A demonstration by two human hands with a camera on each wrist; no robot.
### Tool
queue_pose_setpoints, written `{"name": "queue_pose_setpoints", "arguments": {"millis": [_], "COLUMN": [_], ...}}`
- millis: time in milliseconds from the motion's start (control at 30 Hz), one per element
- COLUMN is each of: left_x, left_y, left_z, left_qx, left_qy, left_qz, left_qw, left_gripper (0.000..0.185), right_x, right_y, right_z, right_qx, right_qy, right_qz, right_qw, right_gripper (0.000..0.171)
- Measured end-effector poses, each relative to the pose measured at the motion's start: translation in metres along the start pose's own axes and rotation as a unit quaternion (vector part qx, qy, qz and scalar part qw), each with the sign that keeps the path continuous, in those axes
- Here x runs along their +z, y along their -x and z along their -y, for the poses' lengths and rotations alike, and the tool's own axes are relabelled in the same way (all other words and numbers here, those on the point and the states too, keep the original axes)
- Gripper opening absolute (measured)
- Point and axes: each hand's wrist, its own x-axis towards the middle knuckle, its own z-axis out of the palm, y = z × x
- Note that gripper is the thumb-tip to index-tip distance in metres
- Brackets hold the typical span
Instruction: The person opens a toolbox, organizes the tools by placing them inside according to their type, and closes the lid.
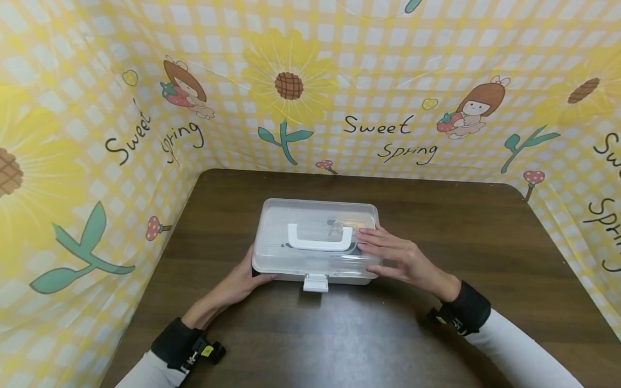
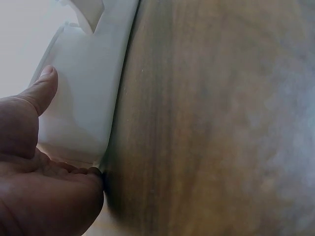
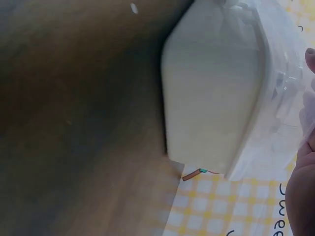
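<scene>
A clear-lidded plastic storage box (image 1: 274, 229) with a white base (image 2: 81, 93) sits on the table, its lid down. On the lid, the white carrying handle (image 1: 320, 246) lies flat. A white latch (image 1: 316, 283) juts out at the middle of the front edge. My left hand (image 1: 241, 280) grips the box's left end, thumb along the front wall and fingers round the side. At the opposite end, my right hand (image 1: 400, 256) rests its spread, nearly straight fingers on the lid's right edge. Small items inside show blurred through the lid.
The brown wooden table (image 1: 339, 334) extends around the box. Yellow checked cloth (image 1: 378, 70) printed with flowers and lettering hangs behind the table and along both sides. Each wrist wears a black band with a small camera.
</scene>
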Motion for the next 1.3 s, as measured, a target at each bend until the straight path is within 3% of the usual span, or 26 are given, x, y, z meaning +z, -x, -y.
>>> {"name": "queue_pose_setpoints", "arguments": {"millis": [267,600,767,1000,1167,1300], "left_x": [0.0,-0.01,-0.014,-0.018,-0.019,-0.02], "left_y": [-0.001,0.003,0.01,0.012,0.007,0.003], "left_z": [0.0,-0.006,-0.01,-0.02,-0.029,-0.035], "left_qx": [-0.002,-0.025,-0.002,-0.006,-0.021,-0.037], "left_qy": [0.003,0.002,0.016,0.076,0.083,0.113], "left_qz": [-0.003,-0.015,-0.007,-0.006,-0.021,-0.036], "left_qw": [1.0,0.9996,0.9999,0.9971,0.9961,0.9923], "left_gripper": [0.104,0.133,0.128,0.105,0.089,0.082], "right_x": [0.004,0.004,0.004,0.011,0.018,0.03], "right_y": [0.0,-0.002,-0.004,-0.012,-0.012,-0.002], "right_z": [0.006,0.015,0.021,0.053,0.077,0.091], "right_qx": [0.005,0.039,0.033,-0.009,0.033,0.087], "right_qy": [0.031,0.047,0.073,0.113,0.04,-0.055], "right_qz": [-0.01,0.003,-0.001,-0.079,-0.125,-0.106], "right_qw": [0.999,0.998,0.997,0.99,0.991,0.989], "right_gripper": [0.043,0.046,0.048,0.045,0.043,0.04]}}
